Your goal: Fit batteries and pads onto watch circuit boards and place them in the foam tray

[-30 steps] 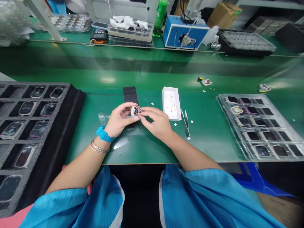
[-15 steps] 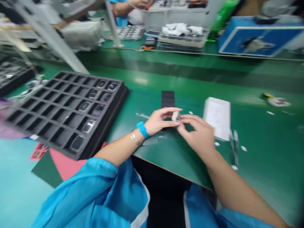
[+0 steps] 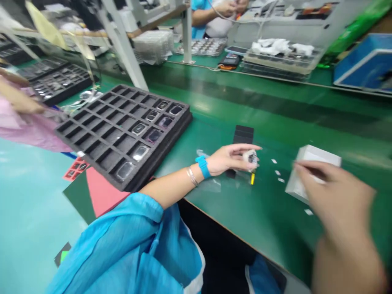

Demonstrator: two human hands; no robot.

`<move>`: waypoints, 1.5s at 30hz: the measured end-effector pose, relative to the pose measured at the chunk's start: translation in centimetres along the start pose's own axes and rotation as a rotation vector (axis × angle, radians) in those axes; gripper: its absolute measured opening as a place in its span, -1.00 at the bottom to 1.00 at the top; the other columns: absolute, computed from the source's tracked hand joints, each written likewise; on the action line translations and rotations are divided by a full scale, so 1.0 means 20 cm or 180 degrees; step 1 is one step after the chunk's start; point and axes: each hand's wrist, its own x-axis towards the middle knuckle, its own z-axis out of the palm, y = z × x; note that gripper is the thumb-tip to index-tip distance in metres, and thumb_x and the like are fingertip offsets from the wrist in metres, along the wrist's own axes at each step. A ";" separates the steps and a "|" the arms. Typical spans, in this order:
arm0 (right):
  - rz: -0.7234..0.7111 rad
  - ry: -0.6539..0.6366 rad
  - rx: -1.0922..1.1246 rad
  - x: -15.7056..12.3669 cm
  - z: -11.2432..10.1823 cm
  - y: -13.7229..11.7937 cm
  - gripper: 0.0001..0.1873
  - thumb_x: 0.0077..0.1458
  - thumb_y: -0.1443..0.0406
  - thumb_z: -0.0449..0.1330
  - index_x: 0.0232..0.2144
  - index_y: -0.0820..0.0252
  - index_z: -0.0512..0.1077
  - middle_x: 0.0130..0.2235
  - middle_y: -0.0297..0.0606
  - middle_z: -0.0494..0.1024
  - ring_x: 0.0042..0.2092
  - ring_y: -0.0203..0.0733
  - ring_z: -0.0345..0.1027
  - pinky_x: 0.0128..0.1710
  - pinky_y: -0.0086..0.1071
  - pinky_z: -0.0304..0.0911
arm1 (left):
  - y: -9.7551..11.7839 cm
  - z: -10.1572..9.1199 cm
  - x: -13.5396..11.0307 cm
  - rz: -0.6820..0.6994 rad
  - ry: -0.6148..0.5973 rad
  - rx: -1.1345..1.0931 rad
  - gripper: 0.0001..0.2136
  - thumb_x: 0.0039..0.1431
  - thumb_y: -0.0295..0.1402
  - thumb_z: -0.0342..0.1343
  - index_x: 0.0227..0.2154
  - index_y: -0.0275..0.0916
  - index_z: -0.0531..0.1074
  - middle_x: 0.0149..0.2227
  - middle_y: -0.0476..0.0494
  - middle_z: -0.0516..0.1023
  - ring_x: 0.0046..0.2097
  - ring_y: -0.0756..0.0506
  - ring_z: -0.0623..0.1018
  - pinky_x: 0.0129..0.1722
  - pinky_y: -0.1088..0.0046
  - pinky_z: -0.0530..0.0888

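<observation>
My left hand (image 3: 228, 158), with a blue band on the wrist, is closed on a small white housing (image 3: 250, 158) with dark and silvery parts inside. A short yellow strip (image 3: 252, 178) hangs below it. Under and behind that hand lies a stepped black block (image 3: 243, 134), partly covered. My right hand (image 3: 333, 196) is in front of a white box (image 3: 321, 154) and smeared by motion. Its thumb and forefinger are pinched together; whatever they hold, if anything, cannot be made out. Small white pieces (image 3: 277, 172) lie scattered on the green tabletop between the hands.
A black foam tray (image 3: 122, 136) at left holds several watch-like cases in its right-hand compartments. Clear plastic film (image 3: 211, 184) lies near my left wrist. Beyond the bench are a clear bin (image 3: 275, 59), a blue box (image 3: 364, 61) and a co-worker's hands (image 3: 228, 8). Another person's arm (image 3: 21, 96) is at far left.
My right hand has left the white housing and moved right to the white box. The left hand still holds the housing, whose yellow strip now shows. The view has shifted left.
</observation>
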 end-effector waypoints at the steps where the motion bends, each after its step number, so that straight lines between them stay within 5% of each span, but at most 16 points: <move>1: 0.0106 -0.0038 0.0109 -0.03 0.04 -0.09 -0.94 0.08 0.18 0.25 -0.40 -0.07 0.53 -0.39 -0.31 0.59 -0.33 -0.09 0.53 -0.27 -0.11 0.50 | 0.01 0.01 -0.01 0.0059 -0.0007 0.0113 -0.38 -0.34 -0.40 0.49 -0.07 -0.24 0.53 -0.21 -0.18 0.56 -0.17 -0.11 0.56 -0.03 0.21 0.46; 4: 0.0174 -0.0358 0.1133 -0.08 0.15 -0.27 -0.96 0.09 0.24 0.25 -0.36 0.02 0.53 -0.32 -0.32 0.63 -0.26 -0.14 0.55 -0.16 -0.15 0.51 | 0.02 0.04 -0.02 0.0209 -0.0007 0.0429 -0.37 -0.32 -0.40 0.49 -0.05 -0.19 0.50 -0.17 -0.13 0.56 -0.17 -0.08 0.56 -0.02 0.31 0.46; 9: 0.0287 -0.0214 0.1708 -0.10 0.19 -0.26 -0.99 0.03 0.34 0.28 -0.42 0.16 0.51 -0.30 -0.28 0.64 -0.23 -0.21 0.56 -0.14 -0.29 0.51 | 0.03 0.04 -0.02 0.0198 -0.0128 0.0487 -0.40 -0.33 -0.49 0.49 -0.10 -0.20 0.48 -0.25 -0.05 0.58 -0.26 -0.01 0.57 -0.17 0.48 0.52; 21: 0.0106 -0.0203 0.1631 -0.11 0.20 -0.25 -0.95 0.04 0.38 0.27 -0.45 0.15 0.52 -0.28 -0.26 0.65 -0.21 -0.20 0.56 -0.17 -0.31 0.50 | 0.02 0.06 -0.02 0.0202 -0.0017 0.0576 -0.43 -0.38 -0.50 0.51 -0.19 -0.24 0.46 -0.29 -0.05 0.59 -0.30 0.01 0.57 -0.27 0.55 0.53; 29: -0.0933 -0.0137 0.0476 -0.13 0.21 -0.24 -0.86 0.17 0.41 0.15 -0.40 0.14 0.46 -0.21 -0.20 0.63 -0.14 -0.16 0.51 -0.08 -0.24 0.42 | 0.02 0.06 -0.02 0.0294 0.0138 0.0608 -0.48 -0.39 -0.53 0.49 -0.25 -0.25 0.48 -0.33 -0.01 0.58 -0.31 0.03 0.56 -0.25 0.57 0.52; 31: -0.0718 -0.0297 0.0620 -0.12 0.22 -0.23 -0.89 0.20 0.37 0.15 -0.38 0.13 0.44 -0.19 -0.19 0.61 -0.09 -0.13 0.49 0.00 -0.19 0.39 | 0.03 0.07 -0.02 0.0255 0.0188 0.0607 -0.46 -0.40 -0.51 0.50 -0.24 -0.24 0.47 -0.33 -0.01 0.57 -0.31 0.02 0.56 -0.24 0.56 0.52; 34: 0.0294 -0.0638 0.1863 -0.11 0.25 -0.22 -0.90 0.15 0.27 0.24 -0.27 0.08 0.38 -0.14 -0.26 0.59 -0.04 -0.18 0.48 0.02 -0.21 0.41 | 0.05 0.06 -0.02 0.0190 0.0222 0.0464 -0.45 -0.38 -0.46 0.50 -0.22 -0.22 0.43 -0.32 -0.01 0.57 -0.31 0.01 0.56 -0.27 0.55 0.52; 37: 0.1482 -0.1663 0.3203 -0.09 0.25 -0.20 -0.60 -0.02 0.18 0.39 -0.16 0.08 0.36 -0.18 -0.31 0.60 -0.15 -0.22 0.53 -0.09 -0.26 0.49 | 0.08 0.05 -0.02 0.0169 0.0223 0.0293 -0.45 -0.33 -0.40 0.50 -0.21 -0.19 0.39 -0.29 -0.02 0.59 -0.30 -0.02 0.58 -0.30 0.52 0.53; 40: 0.2132 -0.2303 0.3427 -0.07 0.23 -0.18 -0.55 -0.17 0.16 0.48 -0.26 0.16 0.42 -0.37 -0.36 0.57 -0.37 -0.29 0.51 -0.25 -0.33 0.52 | 0.10 0.04 -0.02 0.0265 0.0256 0.0205 -0.47 -0.30 -0.38 0.48 -0.24 -0.18 0.34 -0.29 -0.02 0.61 -0.23 -0.07 0.62 -0.18 0.46 0.54; 42: 0.2063 -0.1880 0.3266 -0.05 0.20 -0.17 -0.57 -0.18 0.14 0.49 -0.29 0.17 0.45 -0.41 -0.38 0.55 -0.42 -0.34 0.46 -0.31 -0.38 0.49 | 0.11 0.03 -0.02 0.0300 0.0290 0.0160 -0.48 -0.28 -0.37 0.47 -0.26 -0.17 0.31 -0.31 -0.02 0.62 -0.17 -0.10 0.63 -0.09 0.42 0.53; 45: 0.1340 -0.0877 0.2780 -0.05 0.18 -0.18 -0.62 -0.09 0.09 0.43 -0.25 0.12 0.50 -0.30 -0.35 0.56 -0.34 -0.32 0.45 -0.26 -0.36 0.48 | 0.10 0.03 -0.02 0.0104 0.0205 0.0128 -0.48 -0.26 -0.38 0.46 -0.24 -0.17 0.29 -0.31 -0.01 0.62 -0.17 -0.13 0.65 -0.11 0.37 0.55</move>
